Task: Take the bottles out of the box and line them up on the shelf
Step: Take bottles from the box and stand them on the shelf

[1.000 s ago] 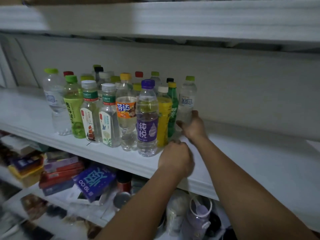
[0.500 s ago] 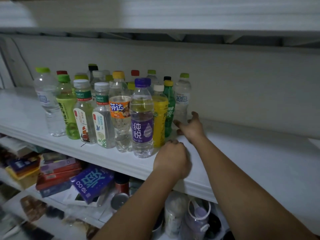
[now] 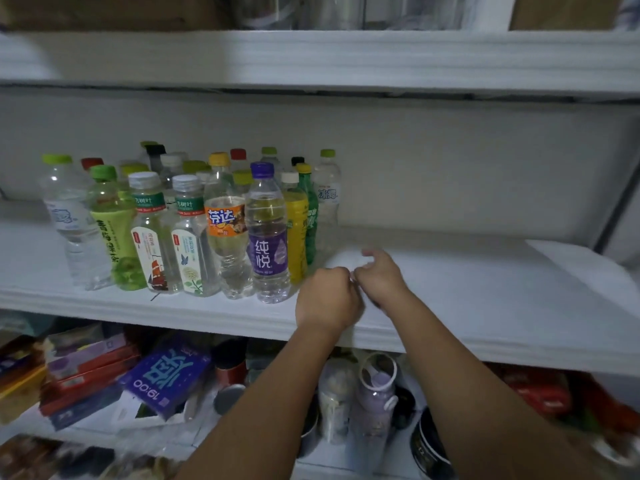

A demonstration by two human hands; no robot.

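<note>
so the bottles (image 3: pixel 194 223) stand upright in a tight cluster on the left half of the white shelf (image 3: pixel 485 299), several rows deep toward the back wall. along the near row sit a clear bottle with a lime cap (image 3: pixel 74 223), a green-labelled one, two white-capped tea bottles, an orange-labelled bottle (image 3: pixel 227 230) and a purple-capped water bottle (image 3: pixel 269 237); behind that last one come a yellow bottle, a green bottle and a clear bottle with a blue label (image 3: pixel 327 202) nearest the wall. the box is nowhere in view.

just right of the cluster, both hands hover over the bare shelf and grip nothing. the left hand (image 3: pixel 327 299) is curled into a loose fist near the shelf's front edge, beside the purple-capped bottle. the right hand (image 3: pixel 379 275) sits just behind it, almost touching it, fingers half bent and slightly blurred, clear of every bottle.

right of the hands the shelf lies bare. below it a lower shelf is crowded: a purple carton (image 3: pixel 166 375) and stacked flat boxes to the left, a lilac drinking bottle (image 3: pixel 375 403) and dark tins under the forearms.
</note>
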